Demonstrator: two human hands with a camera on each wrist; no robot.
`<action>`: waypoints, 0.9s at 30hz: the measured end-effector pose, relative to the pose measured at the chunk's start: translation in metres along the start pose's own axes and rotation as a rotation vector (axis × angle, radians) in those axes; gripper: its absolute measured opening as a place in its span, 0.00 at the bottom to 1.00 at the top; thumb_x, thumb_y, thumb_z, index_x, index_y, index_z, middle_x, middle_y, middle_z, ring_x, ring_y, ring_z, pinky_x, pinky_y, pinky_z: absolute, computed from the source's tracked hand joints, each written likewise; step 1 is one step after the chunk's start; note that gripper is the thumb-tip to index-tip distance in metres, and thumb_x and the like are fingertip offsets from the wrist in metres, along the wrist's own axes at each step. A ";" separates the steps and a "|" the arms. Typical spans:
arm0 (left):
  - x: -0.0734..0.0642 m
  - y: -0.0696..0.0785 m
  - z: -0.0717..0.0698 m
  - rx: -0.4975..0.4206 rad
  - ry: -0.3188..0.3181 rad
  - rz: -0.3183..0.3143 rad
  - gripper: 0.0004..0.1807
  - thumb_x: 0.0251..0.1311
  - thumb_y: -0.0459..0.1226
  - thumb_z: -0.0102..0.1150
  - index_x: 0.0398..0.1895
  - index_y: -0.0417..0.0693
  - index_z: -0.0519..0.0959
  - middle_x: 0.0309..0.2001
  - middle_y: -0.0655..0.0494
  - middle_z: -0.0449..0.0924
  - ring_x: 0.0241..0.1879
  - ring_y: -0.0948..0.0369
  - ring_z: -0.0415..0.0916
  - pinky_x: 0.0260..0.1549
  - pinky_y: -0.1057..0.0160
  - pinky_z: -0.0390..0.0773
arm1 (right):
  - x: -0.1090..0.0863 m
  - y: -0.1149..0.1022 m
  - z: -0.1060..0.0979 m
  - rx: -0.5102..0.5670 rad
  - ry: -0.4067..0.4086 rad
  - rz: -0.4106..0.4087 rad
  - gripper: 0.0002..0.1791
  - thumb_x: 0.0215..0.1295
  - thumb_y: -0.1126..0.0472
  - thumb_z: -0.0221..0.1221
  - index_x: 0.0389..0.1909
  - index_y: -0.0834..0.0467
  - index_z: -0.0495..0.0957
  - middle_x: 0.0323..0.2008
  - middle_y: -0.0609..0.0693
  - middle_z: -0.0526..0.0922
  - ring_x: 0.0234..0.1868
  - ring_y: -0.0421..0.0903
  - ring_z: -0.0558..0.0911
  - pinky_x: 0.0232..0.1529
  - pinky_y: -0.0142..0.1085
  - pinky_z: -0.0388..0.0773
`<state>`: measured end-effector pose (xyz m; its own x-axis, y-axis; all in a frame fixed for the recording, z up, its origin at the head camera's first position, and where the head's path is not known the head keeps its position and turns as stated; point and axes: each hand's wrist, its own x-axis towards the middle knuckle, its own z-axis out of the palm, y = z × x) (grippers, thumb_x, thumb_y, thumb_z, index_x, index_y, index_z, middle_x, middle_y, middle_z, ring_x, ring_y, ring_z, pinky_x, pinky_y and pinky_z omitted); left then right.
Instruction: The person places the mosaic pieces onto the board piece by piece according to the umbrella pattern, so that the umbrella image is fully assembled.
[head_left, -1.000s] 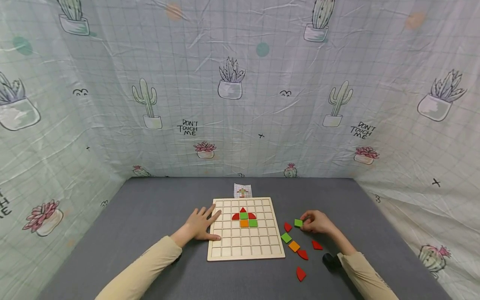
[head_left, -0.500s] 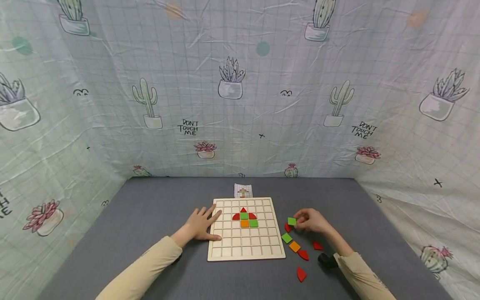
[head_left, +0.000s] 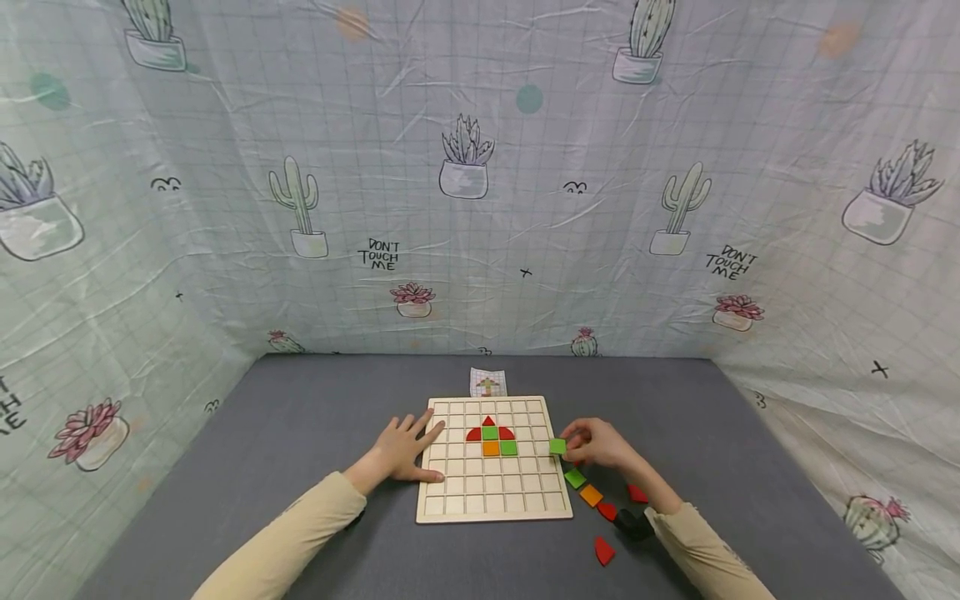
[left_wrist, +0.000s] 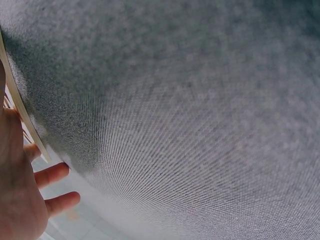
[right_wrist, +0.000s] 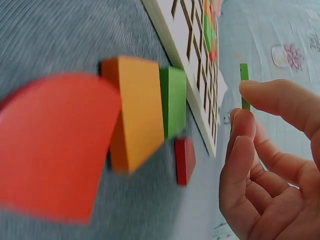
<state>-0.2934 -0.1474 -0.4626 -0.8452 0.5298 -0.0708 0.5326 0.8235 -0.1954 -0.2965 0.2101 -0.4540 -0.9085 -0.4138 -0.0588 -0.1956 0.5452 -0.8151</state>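
A wooden grid board (head_left: 495,504) lies on the table, bearing an orange square tile (head_left: 491,448), green squares and red pieces near its upper middle. My left hand (head_left: 397,450) rests with fingers spread on the board's left edge; the left wrist view shows part of that hand (left_wrist: 22,185). Between thumb and fingertips, my right hand (head_left: 600,443) pinches a green square tile (head_left: 557,447) above the board's right edge. In the right wrist view the same tile (right_wrist: 244,72) is seen edge-on, raised off the surface.
Right of the board lie a loose green square (head_left: 575,477), an orange square (head_left: 591,496) and several red pieces, one a quarter-round (head_left: 603,551). My right wrist partly covers some. A small printed pattern card (head_left: 488,382) lies behind the board. Patterned curtains (head_left: 480,233) surround the grey table.
My right hand has carried the green square tile left, from beside the loose pieces to over the board's right edge. The left hand stays in place.
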 end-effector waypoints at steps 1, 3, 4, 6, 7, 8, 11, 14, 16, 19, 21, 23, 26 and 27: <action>0.000 0.000 0.000 0.004 -0.001 -0.002 0.47 0.47 0.70 0.43 0.67 0.55 0.55 0.68 0.46 0.53 0.60 0.46 0.60 0.53 0.47 0.62 | 0.001 -0.001 0.002 -0.003 -0.003 -0.005 0.16 0.50 0.66 0.63 0.40 0.68 0.75 0.26 0.55 0.81 0.22 0.44 0.77 0.23 0.38 0.74; 0.000 0.001 0.001 0.006 -0.006 -0.006 0.47 0.47 0.70 0.42 0.68 0.55 0.54 0.68 0.47 0.52 0.60 0.46 0.60 0.53 0.47 0.62 | 0.003 -0.002 0.006 -0.007 -0.009 -0.014 0.16 0.50 0.66 0.63 0.40 0.68 0.75 0.26 0.56 0.81 0.21 0.43 0.77 0.22 0.37 0.74; 0.000 0.002 0.001 0.009 -0.008 -0.009 0.47 0.47 0.70 0.42 0.68 0.56 0.54 0.68 0.47 0.52 0.60 0.46 0.60 0.53 0.47 0.62 | 0.004 -0.003 0.008 -0.012 -0.008 -0.019 0.15 0.49 0.66 0.63 0.39 0.68 0.75 0.26 0.56 0.81 0.21 0.42 0.76 0.21 0.35 0.73; 0.000 0.002 0.001 0.012 -0.011 -0.014 0.47 0.46 0.70 0.42 0.68 0.56 0.54 0.68 0.47 0.52 0.60 0.47 0.60 0.53 0.47 0.62 | 0.006 -0.005 0.011 -0.018 -0.008 -0.031 0.15 0.49 0.66 0.63 0.39 0.68 0.75 0.26 0.55 0.81 0.19 0.41 0.74 0.20 0.34 0.71; 0.000 0.003 0.000 0.015 -0.010 -0.016 0.47 0.46 0.70 0.42 0.68 0.56 0.54 0.68 0.47 0.52 0.60 0.47 0.60 0.53 0.47 0.62 | 0.007 -0.005 0.013 -0.020 -0.007 -0.036 0.15 0.49 0.66 0.63 0.39 0.67 0.75 0.26 0.55 0.81 0.19 0.40 0.74 0.19 0.33 0.71; -0.001 0.003 0.000 0.016 -0.009 -0.017 0.47 0.46 0.70 0.42 0.68 0.56 0.54 0.68 0.47 0.52 0.60 0.47 0.60 0.53 0.48 0.62 | 0.008 -0.006 0.015 -0.018 -0.008 -0.041 0.15 0.48 0.67 0.63 0.39 0.68 0.75 0.25 0.55 0.80 0.19 0.41 0.74 0.19 0.34 0.71; -0.002 0.004 -0.001 0.017 -0.006 -0.017 0.47 0.47 0.70 0.42 0.67 0.55 0.55 0.68 0.47 0.52 0.60 0.47 0.60 0.53 0.48 0.62 | 0.011 -0.008 0.021 -0.017 -0.013 -0.050 0.15 0.48 0.67 0.64 0.38 0.67 0.75 0.25 0.54 0.80 0.19 0.41 0.73 0.19 0.35 0.72; -0.002 0.005 -0.001 0.011 -0.002 -0.015 0.47 0.47 0.70 0.43 0.67 0.55 0.55 0.68 0.47 0.53 0.60 0.47 0.60 0.53 0.48 0.62 | 0.014 -0.009 0.027 -0.019 -0.026 -0.049 0.15 0.48 0.66 0.64 0.37 0.67 0.75 0.25 0.53 0.79 0.19 0.40 0.73 0.20 0.35 0.73; -0.001 0.005 0.000 0.012 0.000 -0.015 0.47 0.46 0.70 0.43 0.67 0.55 0.55 0.68 0.47 0.53 0.60 0.47 0.61 0.53 0.48 0.62 | 0.015 -0.011 0.029 -0.023 -0.032 -0.054 0.15 0.47 0.66 0.64 0.37 0.66 0.75 0.24 0.53 0.79 0.17 0.40 0.73 0.19 0.35 0.73; 0.000 0.004 0.003 0.029 0.005 -0.015 0.48 0.46 0.70 0.42 0.68 0.56 0.55 0.68 0.47 0.53 0.59 0.47 0.61 0.52 0.49 0.63 | 0.017 -0.014 0.033 -0.031 -0.038 -0.065 0.15 0.47 0.66 0.65 0.37 0.66 0.75 0.25 0.53 0.79 0.17 0.40 0.73 0.19 0.35 0.73; 0.001 0.004 0.004 0.040 0.008 -0.014 0.48 0.46 0.71 0.42 0.68 0.56 0.54 0.68 0.47 0.53 0.59 0.47 0.61 0.52 0.49 0.63 | 0.018 -0.016 0.035 -0.032 -0.035 -0.077 0.15 0.47 0.66 0.64 0.37 0.66 0.75 0.25 0.54 0.79 0.17 0.42 0.73 0.19 0.35 0.72; 0.001 0.004 0.005 0.040 0.008 -0.015 0.48 0.46 0.71 0.42 0.68 0.56 0.54 0.68 0.47 0.53 0.59 0.47 0.61 0.52 0.49 0.63 | 0.021 -0.018 0.038 -0.032 -0.030 -0.085 0.14 0.46 0.67 0.64 0.36 0.66 0.75 0.25 0.55 0.79 0.17 0.43 0.74 0.20 0.36 0.72; 0.001 0.004 0.004 0.030 0.005 -0.016 0.48 0.46 0.70 0.42 0.67 0.55 0.55 0.68 0.47 0.53 0.59 0.47 0.61 0.52 0.48 0.63 | 0.025 -0.020 0.044 -0.023 -0.026 -0.084 0.13 0.47 0.67 0.64 0.36 0.66 0.75 0.24 0.54 0.79 0.17 0.45 0.76 0.20 0.36 0.73; 0.001 0.004 0.004 0.028 0.004 -0.016 0.47 0.46 0.70 0.43 0.67 0.55 0.55 0.68 0.47 0.53 0.59 0.47 0.61 0.52 0.48 0.63 | 0.026 -0.021 0.046 -0.024 -0.023 -0.081 0.13 0.47 0.67 0.64 0.35 0.65 0.76 0.24 0.54 0.79 0.17 0.45 0.76 0.20 0.36 0.74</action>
<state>-0.2926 -0.1444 -0.4675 -0.8534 0.5174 -0.0634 0.5174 0.8260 -0.2237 -0.2995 0.1548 -0.4650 -0.8806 -0.4738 -0.0073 -0.2769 0.5270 -0.8035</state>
